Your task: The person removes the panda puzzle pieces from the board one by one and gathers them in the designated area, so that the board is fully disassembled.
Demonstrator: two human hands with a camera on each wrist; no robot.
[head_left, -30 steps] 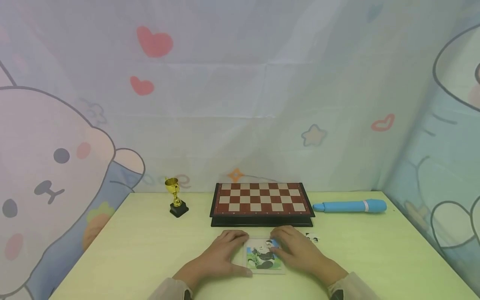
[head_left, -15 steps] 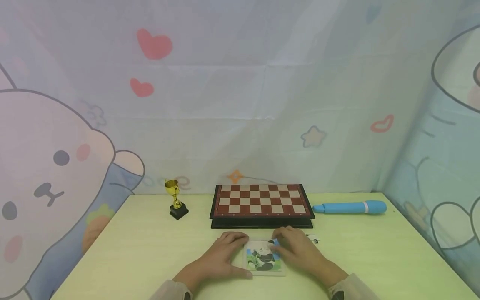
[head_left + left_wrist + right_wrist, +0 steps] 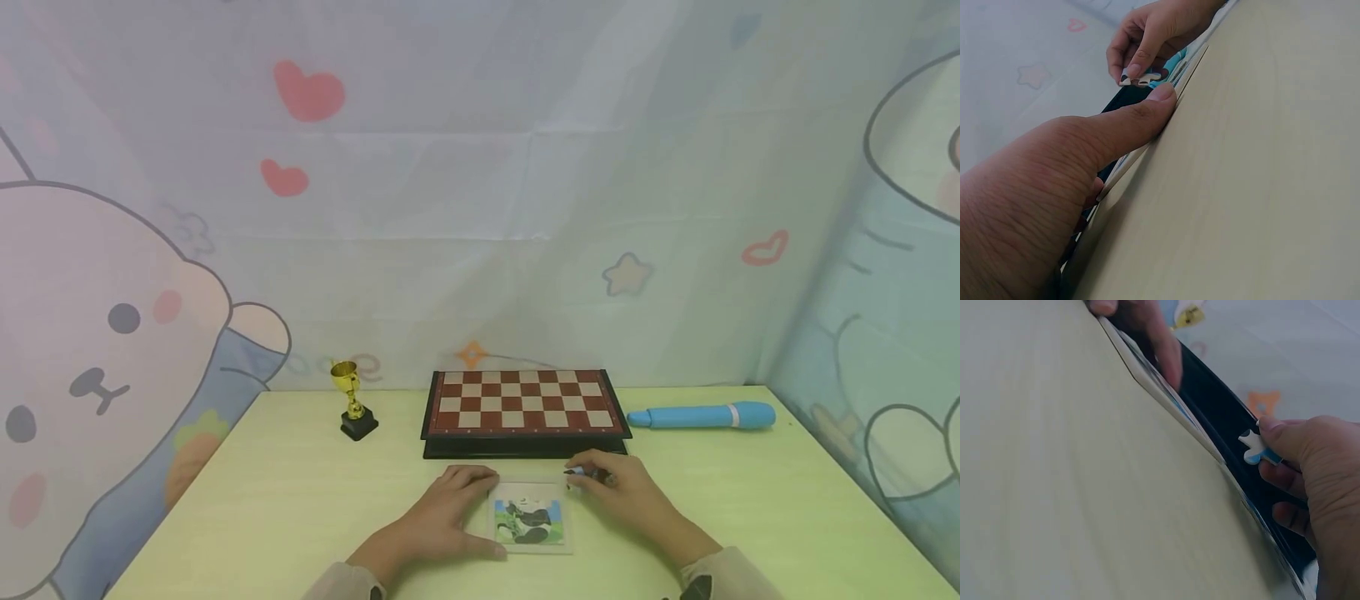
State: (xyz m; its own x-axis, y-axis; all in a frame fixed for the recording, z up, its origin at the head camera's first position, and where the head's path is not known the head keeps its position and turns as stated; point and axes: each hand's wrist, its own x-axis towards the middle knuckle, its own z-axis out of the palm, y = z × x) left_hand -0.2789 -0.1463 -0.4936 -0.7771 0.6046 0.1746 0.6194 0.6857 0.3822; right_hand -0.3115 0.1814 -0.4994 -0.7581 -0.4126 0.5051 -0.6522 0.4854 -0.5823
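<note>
A small square panda jigsaw puzzle [image 3: 527,525] in a pale frame lies on the table. Its upper part shows bare white. My left hand [image 3: 448,523] holds the frame from the left, the thumb at the near corner and the fingers by the far corner. Just right of the frame, my right hand [image 3: 628,493] pinches a jigsaw piece [image 3: 1259,449] between thumb and fingers, raised off the table. Blue and white show on that piece in the right wrist view. In the left wrist view, the left thumb [image 3: 1138,122] presses on the frame's edge.
Behind the puzzle stands a black-sided chessboard box [image 3: 525,403]. A gold trophy cup [image 3: 351,396] on a black base is at the back left. To the right of the box lies a blue microphone-shaped stick [image 3: 701,416]. A printed cloth [image 3: 450,208] hangs behind.
My right hand has moved right, off the puzzle's upper right corner, with a jigsaw piece between its fingers. The panda picture's top has come away. My left hand has stayed in place.
</note>
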